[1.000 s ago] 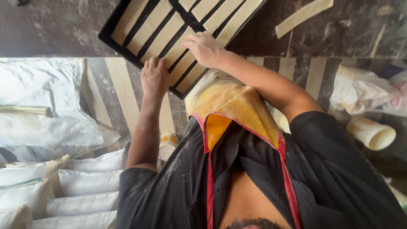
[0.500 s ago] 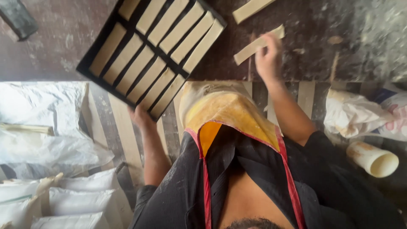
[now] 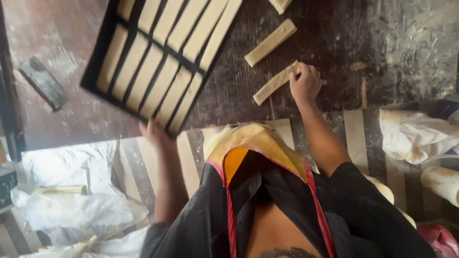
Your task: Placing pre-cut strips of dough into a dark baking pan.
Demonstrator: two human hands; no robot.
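Note:
A black baking tray [image 3: 126, 109] lined with several pale dough strips [image 3: 162, 62] lies tilted across the dark work table [image 3: 229, 95]. My left hand [image 3: 152, 133] grips the tray's near corner from below, its fingers partly hidden by the rim. My right hand [image 3: 306, 82] is closed on the end of a loose dough strip [image 3: 272, 86] lying on the table. A second loose strip [image 3: 270, 43] lies just beyond it, and a third [image 3: 279, 5] is cut off by the top edge. My black shirt and a yellow apron fill the bottom.
A dark flat tool [image 3: 45, 83] lies on the table at the left. Crumpled white plastic [image 3: 71, 205] sits lower left, and more white plastic [image 3: 416, 136] with a pale roll [image 3: 442, 181] at the right. Flour dusts the table's far right.
The tray has shifted left and farther onto the table. My right hand left the tray, swung right and closed on a loose dough strip. My left hand now holds the tray's near corner.

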